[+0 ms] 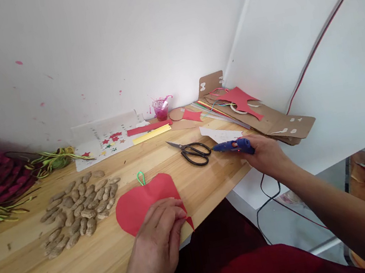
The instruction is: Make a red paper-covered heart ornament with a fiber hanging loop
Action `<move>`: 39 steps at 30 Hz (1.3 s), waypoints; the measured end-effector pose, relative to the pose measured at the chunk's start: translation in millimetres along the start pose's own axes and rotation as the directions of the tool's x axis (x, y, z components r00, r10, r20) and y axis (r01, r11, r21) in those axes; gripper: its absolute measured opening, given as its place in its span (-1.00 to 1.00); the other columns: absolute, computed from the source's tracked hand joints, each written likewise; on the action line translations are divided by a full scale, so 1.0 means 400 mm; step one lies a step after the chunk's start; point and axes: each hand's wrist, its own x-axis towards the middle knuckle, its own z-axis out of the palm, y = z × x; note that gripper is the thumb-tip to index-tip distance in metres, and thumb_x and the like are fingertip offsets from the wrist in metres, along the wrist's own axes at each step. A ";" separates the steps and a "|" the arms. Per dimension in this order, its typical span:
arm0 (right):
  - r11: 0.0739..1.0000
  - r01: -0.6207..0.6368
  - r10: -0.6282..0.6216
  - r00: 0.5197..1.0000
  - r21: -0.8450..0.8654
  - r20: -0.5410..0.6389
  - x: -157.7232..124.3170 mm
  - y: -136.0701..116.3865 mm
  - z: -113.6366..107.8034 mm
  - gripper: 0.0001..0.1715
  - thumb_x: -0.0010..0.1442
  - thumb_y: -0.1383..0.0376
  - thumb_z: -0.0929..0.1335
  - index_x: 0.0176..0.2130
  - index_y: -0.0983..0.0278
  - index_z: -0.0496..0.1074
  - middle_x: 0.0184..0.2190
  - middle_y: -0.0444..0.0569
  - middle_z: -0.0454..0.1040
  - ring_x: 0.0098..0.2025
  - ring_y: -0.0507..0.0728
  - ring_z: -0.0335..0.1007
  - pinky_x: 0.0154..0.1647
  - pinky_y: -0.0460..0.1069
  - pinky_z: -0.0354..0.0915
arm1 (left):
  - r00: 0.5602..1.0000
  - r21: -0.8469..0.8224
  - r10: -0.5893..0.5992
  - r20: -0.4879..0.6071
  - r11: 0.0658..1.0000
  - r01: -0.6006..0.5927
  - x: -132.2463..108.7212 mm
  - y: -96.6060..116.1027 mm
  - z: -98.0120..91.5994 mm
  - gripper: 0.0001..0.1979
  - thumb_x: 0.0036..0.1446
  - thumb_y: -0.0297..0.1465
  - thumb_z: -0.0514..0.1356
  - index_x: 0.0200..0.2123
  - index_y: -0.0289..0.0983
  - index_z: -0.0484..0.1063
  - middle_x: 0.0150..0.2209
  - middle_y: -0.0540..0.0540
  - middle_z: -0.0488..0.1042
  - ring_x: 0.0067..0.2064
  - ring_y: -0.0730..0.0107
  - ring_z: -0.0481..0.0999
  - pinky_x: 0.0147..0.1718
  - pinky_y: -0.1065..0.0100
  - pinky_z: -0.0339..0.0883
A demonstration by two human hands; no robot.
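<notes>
A red paper heart (pixel 138 205) lies near the table's front edge, with a small green loop (pixel 141 178) at its top notch. My left hand (pixel 163 224) rests on the heart's lower right side, fingers closed at its edge near the pointed tip. In my right hand (pixel 265 152) is a blue hot glue gun (pixel 230 147), its nozzle pointing left, close to the handles of black scissors (pixel 194 151). The scissors lie with their blades toward the upper left. A white paper piece (pixel 219 133) sits just behind the glue gun.
Several peanuts (pixel 82 206) are spread left of the heart. Along the wall stand a pink-stained cup (pixel 161 109), red and yellow strips (pixel 152 134) and a sheet with star stickers (pixel 99 146). Cardboard (pixel 279 126) and red scraps (pixel 239 98) lie at right. A cord (pixel 268 203) hangs below.
</notes>
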 end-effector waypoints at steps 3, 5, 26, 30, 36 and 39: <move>0.997 -0.068 0.067 0.997 -0.030 -0.028 0.009 0.016 -0.004 -0.70 0.11 0.38 0.33 -0.17 0.23 0.58 -0.19 0.06 0.58 -0.13 0.29 0.49 -0.14 0.13 0.35 | 1.000 0.008 -0.004 0.002 1.000 0.004 -0.002 0.001 0.000 -0.83 0.31 -0.54 0.07 -0.12 -0.17 0.34 -0.04 -0.10 0.51 0.06 0.29 0.47 0.04 0.19 0.40; 0.977 -0.195 0.199 0.979 0.092 -0.037 0.012 0.019 -0.004 -0.76 0.11 0.29 0.38 -0.20 0.23 0.58 -0.27 0.03 0.58 -0.20 0.28 0.49 -0.21 0.13 0.35 | 1.000 0.022 -0.009 0.001 1.000 0.009 -0.004 0.003 0.000 -0.84 0.32 -0.54 0.07 -0.13 -0.18 0.34 -0.05 -0.11 0.51 0.05 0.28 0.48 0.03 0.19 0.40; 0.358 -0.578 0.218 0.815 0.733 0.537 0.065 -0.143 -0.001 -0.60 -0.07 0.09 0.56 -0.26 0.24 0.54 -0.26 -0.02 0.54 -0.53 -0.03 0.26 -0.52 -0.04 0.23 | 0.997 0.331 -0.077 -0.014 0.940 0.078 -0.013 0.002 0.009 -0.74 0.16 -0.68 0.06 -0.16 -0.26 0.33 0.11 -0.24 0.46 0.18 0.06 0.42 0.13 0.01 0.40; 0.607 -0.467 -0.044 0.788 0.643 0.614 0.076 -0.215 0.000 -0.55 0.17 -0.09 0.39 -0.28 0.24 0.56 -0.41 -0.02 0.54 -0.55 0.02 0.31 -0.50 -0.03 0.23 | 0.998 0.381 -0.069 0.011 0.923 0.060 -0.016 -0.005 0.013 -0.72 0.15 -0.69 0.02 -0.15 -0.28 0.32 0.14 -0.28 0.46 0.20 0.01 0.40 0.12 -0.01 0.41; 0.877 -0.135 -0.200 0.770 0.461 0.606 0.106 -0.306 0.036 -0.56 0.27 -0.05 0.31 -0.37 0.23 0.51 -0.66 -0.14 0.39 -0.59 0.05 0.26 -0.52 -0.03 0.17 | 0.991 0.420 -0.090 0.100 0.907 0.040 -0.018 -0.005 0.010 -0.66 0.12 -0.67 0.02 -0.06 -0.31 0.34 0.22 -0.30 0.39 0.29 -0.11 0.29 0.14 -0.09 0.37; 0.904 -0.023 -0.229 0.816 0.427 0.530 0.119 -0.327 0.054 -0.55 0.29 -0.02 0.29 -0.45 0.22 0.46 -0.66 -0.14 0.36 -0.56 0.06 0.24 -0.47 -0.02 0.14 | 0.982 0.428 -0.120 0.145 0.903 0.047 -0.014 -0.006 0.015 -0.68 0.12 -0.66 0.02 -0.07 -0.31 0.34 0.21 -0.32 0.40 0.34 -0.18 0.22 0.14 -0.17 0.34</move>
